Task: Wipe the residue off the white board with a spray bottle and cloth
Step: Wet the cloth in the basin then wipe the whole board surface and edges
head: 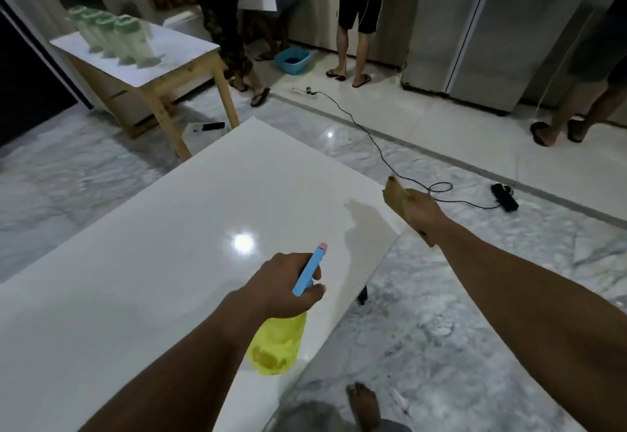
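Note:
A large glossy white board [169, 245] lies flat in front of me, with a light glare near its middle. My left hand [285, 287] grips a spray bottle [278, 346] with a yellow body and a blue nozzle, held above the board's near right part and pointing forward. My right hand [420, 211] holds a tan cloth [395, 195] in the air just past the board's right edge. A faint shadow or wet patch lies on the board under the right hand.
A wooden table [176, 58] with several green-capped containers [115, 38] stands at the far left. A black cable [373, 139] and a power strip [505, 197] lie on the marble floor. Several people stand at the back. A blue basin [291, 60] sits on the floor. My bare foot [364, 408] is below.

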Demonstrator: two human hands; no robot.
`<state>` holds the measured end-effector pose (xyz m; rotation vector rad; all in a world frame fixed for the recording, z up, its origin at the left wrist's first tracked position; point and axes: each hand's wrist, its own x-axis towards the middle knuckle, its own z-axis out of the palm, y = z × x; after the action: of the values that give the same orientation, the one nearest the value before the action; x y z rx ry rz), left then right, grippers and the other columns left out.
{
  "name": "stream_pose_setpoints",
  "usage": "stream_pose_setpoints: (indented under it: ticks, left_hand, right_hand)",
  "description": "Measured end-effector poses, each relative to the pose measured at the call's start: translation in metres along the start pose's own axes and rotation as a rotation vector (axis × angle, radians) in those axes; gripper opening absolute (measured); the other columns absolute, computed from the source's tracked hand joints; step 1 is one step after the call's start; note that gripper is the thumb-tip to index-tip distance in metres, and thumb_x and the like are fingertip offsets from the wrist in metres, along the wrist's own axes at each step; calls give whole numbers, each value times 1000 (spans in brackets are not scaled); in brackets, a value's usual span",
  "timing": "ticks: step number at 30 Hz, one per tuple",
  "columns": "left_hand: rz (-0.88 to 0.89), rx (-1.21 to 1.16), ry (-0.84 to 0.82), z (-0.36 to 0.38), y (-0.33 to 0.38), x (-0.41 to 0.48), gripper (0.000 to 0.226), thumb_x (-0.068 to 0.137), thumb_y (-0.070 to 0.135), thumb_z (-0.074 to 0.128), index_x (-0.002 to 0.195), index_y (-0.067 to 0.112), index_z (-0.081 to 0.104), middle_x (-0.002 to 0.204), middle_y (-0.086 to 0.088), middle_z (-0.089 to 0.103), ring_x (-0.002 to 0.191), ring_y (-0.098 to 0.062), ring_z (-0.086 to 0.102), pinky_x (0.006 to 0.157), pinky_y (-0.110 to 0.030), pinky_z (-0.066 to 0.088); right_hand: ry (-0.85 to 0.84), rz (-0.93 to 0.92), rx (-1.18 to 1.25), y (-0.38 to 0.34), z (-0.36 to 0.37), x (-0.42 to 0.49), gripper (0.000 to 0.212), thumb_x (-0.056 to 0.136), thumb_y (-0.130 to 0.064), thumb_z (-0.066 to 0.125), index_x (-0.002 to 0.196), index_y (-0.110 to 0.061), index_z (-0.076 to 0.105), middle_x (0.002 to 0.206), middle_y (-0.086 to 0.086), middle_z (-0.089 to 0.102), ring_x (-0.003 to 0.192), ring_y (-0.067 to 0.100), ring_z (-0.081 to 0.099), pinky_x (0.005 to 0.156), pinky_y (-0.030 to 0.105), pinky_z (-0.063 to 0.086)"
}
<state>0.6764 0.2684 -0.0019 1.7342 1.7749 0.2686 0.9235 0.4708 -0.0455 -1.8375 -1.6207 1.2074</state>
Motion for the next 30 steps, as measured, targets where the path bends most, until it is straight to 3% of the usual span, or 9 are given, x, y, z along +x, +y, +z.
stream_pose_setpoints:
  ticks: [3,6,8,10,15,21,25,30]
  left_hand:
    - [-35,-18,-1,2,4,32,18,87,43,67,97,29,63,85,8,71,77,-11,66,71,-26,53]
    - [-45,-33,10,4,6,52,18,88,44,68,99,30,63,85,11,70,76,-7,66,65,-13,44]
    - [-44,-56,13,5,4,65,19,87,45,68,98,31,63,85,13,69,77,-6,66,65,-10,42]
    - [-56,-83,12,5,1,74,20,84,48,66,96,33,62,84,14,69,78,-7,67,66,-12,45]
    - [-94,-102,51,10,-14,81,21,84,49,65,98,34,62,86,13,70,80,-7,69,71,-21,54]
    - [-127,-154,96,16,-38,47,18,84,45,67,96,32,63,82,12,70,76,-8,69,67,-18,51]
    - [-146,-151,126,19,-52,1,19,85,43,69,99,31,64,84,14,69,77,-10,69,67,-16,50]
    - [-166,-149,182,28,-77,-101,21,85,44,68,100,29,64,84,10,71,78,-12,69,70,-23,54]
  right_hand:
    - [-22,-176,-200,24,7,71,39,99,-38,37,135,-36,53,115,0,64,95,31,65,85,43,54]
    - [-153,-225,-484,40,27,109,60,92,-69,28,134,-34,50,134,6,56,122,35,53,97,48,43]
    - [-128,-214,-641,53,37,134,55,96,-60,31,140,-31,47,153,5,39,144,33,28,110,55,26]
    - [-55,-304,-656,61,41,155,58,99,-54,27,149,-26,35,163,1,23,152,29,9,118,59,12]
    - [-50,-486,-828,91,68,192,63,100,-49,12,158,-23,15,167,4,9,153,26,3,122,54,7]
    - [34,-447,-852,98,107,149,63,101,-48,10,158,-21,10,167,6,6,154,26,0,122,52,5]
    - [3,-486,-875,94,155,73,63,101,-47,10,158,-21,12,167,5,8,154,25,2,122,52,7]
    - [-34,-515,-874,93,219,-43,61,103,-45,14,158,-20,11,167,6,6,154,25,0,122,51,6]
